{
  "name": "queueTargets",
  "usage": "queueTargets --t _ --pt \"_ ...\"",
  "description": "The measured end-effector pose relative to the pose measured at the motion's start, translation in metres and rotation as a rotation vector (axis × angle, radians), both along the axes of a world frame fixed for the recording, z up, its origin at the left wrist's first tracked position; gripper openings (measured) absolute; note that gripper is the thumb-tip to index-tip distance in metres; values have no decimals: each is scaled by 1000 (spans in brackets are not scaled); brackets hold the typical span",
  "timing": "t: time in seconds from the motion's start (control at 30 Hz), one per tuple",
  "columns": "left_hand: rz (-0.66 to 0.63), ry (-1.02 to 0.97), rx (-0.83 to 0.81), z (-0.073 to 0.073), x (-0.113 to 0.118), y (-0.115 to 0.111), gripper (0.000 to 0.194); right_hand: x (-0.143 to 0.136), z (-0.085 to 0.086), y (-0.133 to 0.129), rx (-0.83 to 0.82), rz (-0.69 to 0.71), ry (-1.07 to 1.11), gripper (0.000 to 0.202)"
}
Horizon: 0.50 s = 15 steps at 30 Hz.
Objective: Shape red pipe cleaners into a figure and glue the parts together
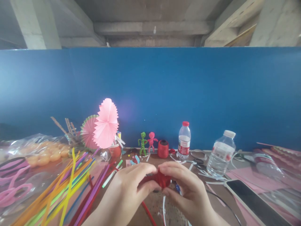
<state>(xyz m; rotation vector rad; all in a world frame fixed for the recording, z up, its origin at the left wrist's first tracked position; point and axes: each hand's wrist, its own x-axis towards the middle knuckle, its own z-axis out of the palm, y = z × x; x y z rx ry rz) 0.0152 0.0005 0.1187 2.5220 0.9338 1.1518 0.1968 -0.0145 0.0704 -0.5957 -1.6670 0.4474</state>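
A small, rounded red piece [164, 179] is held up over the table; blur and fingers hide what exactly it is. From the left, my left hand [131, 185] pinches it with thumb and fingertips. On its other side my right hand [185, 185] closes thumb and fingers around it. Below the hands lies a thin red strip [148, 213], and I cannot tell whether it joins the held piece. Beyond the hands stand a green stick figure [142, 143], a pink stick figure [152, 142] and a red spool [163, 149].
Colourful pipe cleaners [70, 185] spread across the left side, near a pink paper fan [107, 124]. A red-capped bottle [184, 141] and a white-capped bottle [221, 155] stand behind. A phone [256, 201] lies at right. Scissors [198, 162] and paper strips lie beyond my right hand.
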Motion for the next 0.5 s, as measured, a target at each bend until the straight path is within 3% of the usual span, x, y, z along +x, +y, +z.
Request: queueTargets --t 0.23,0.5 --pt "68 -54 -399 2 0 -2 13 2 9 1 96 -35 -98 48" --pt "-154 -331 -799 0 4 2 12 7 13 -1 80 -55 -168 37"
